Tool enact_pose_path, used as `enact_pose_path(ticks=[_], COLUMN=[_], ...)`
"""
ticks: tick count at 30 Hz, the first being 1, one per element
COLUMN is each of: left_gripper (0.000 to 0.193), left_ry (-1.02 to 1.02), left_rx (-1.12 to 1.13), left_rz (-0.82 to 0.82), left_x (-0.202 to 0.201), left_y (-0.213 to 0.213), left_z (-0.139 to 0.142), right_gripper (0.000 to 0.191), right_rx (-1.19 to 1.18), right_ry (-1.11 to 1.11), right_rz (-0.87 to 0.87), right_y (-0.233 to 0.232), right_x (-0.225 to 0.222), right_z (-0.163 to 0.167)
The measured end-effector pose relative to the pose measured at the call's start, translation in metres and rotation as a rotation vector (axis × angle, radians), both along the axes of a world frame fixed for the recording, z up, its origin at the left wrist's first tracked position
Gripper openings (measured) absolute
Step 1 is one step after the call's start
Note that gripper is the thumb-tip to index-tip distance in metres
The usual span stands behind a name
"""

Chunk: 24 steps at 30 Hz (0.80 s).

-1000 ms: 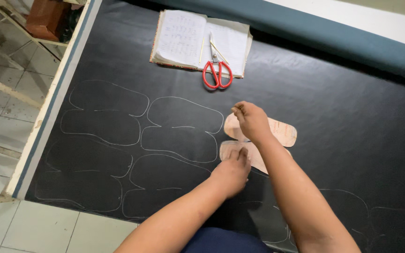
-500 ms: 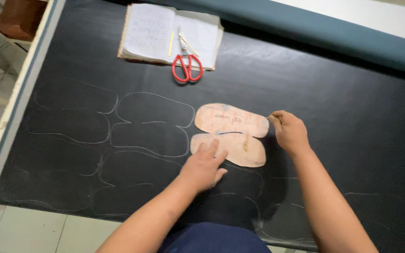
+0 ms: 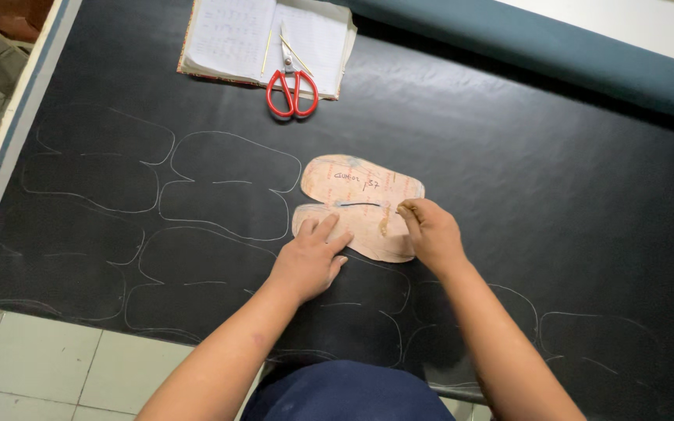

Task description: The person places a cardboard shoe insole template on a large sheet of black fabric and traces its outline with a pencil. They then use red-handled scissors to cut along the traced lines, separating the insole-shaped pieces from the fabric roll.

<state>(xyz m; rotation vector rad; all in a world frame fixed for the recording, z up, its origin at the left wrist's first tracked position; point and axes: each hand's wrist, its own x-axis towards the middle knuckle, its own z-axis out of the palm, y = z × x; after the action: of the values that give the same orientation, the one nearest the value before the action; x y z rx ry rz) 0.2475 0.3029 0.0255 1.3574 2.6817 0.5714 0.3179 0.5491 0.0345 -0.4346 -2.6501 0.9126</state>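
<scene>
Cardboard shoe pattern [image 3: 360, 204] lies mid-sheet on the black material [image 3: 509, 156]. Left hand [image 3: 310, 257] presses its near lobe flat, fingers spread; right hand [image 3: 428, 232] pinches a marker at its right edge. Hold firmly, trace snugly.

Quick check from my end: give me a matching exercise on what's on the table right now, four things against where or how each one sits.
Things:
1. left hand
2. right hand
3. scissors
4. cardboard template

Places or states:
A. lying on the open notebook at the far side of the table
B. flat on the black sheet, to the right of the chalk outlines
C. pressing down on the template's near left edge, fingers spread
D. fingertips pinched at the template's right edge

Pairs: 1-C, 2-D, 3-A, 4-B
</scene>
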Motion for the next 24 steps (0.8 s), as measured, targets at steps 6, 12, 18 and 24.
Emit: enact_pose_path(ticks=[6,12,18,24], left_gripper=[0.043,0.021,0.053,0.068], left_ry=[-0.011,-0.147,-0.583,-0.904], left_rx=[0.015,0.054,-0.065,-0.145], left_rz=[-0.033,-0.001,-0.011,0.058], left_x=[-0.006,-0.029,-0.066,-0.091], left_y=[0.005,0.014,0.031,0.052], left_z=[0.000,0.005,-0.006,-0.030], right_gripper=[0.018,0.015,0.014,0.015], right_rx=[-0.008,0.086,0.129,0.070], right_ry=[-0.023,-0.094,-0.154,-0.124], right_rz=[-0.052,-0.063,-0.066,0.000], right_y=[0.001,-0.016,-0.039,-0.065], right_x=[0.020,0.071,0.081,0.054], right_z=[0.010,0.021,0.025,0.021])
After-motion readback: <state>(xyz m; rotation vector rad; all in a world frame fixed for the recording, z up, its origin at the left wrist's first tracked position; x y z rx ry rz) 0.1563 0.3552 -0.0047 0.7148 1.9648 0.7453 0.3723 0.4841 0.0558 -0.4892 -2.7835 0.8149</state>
